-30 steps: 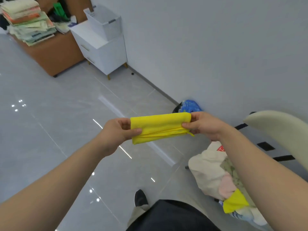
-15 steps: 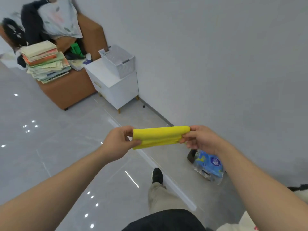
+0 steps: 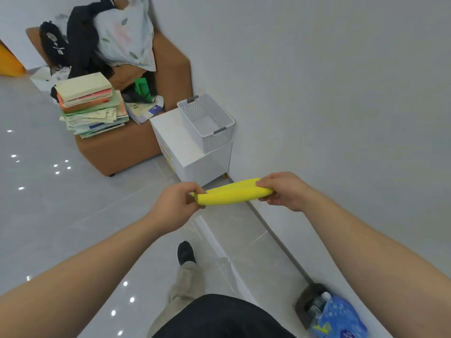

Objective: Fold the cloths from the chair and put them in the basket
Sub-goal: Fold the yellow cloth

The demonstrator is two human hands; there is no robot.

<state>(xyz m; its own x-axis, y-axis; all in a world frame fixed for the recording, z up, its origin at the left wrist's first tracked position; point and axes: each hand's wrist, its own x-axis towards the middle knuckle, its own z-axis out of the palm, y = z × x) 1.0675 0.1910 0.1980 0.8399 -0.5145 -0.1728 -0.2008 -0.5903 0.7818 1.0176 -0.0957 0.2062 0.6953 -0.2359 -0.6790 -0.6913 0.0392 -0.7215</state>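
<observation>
Yellow soft-fabric cloth [image 3: 234,192], folded into a narrow, plump strip, is stretched in mid-air between my hands. It is near me and well short of the white perforated plastic basket [image 3: 217,140] on the white boxy cabinet [image 3: 192,157] far ahead by the wall. My left hand [image 3: 175,206] pinches one end and my right hand [image 3: 283,191] pinches the other. I judge the limp layers could spring open if either pinch loosens, and a sagging end could snag the basket's rigid rim.

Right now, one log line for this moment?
yellow cloth: folded | left hand: grips one end | right hand: grips other end | basket: on white cabinet, looks empty
</observation>
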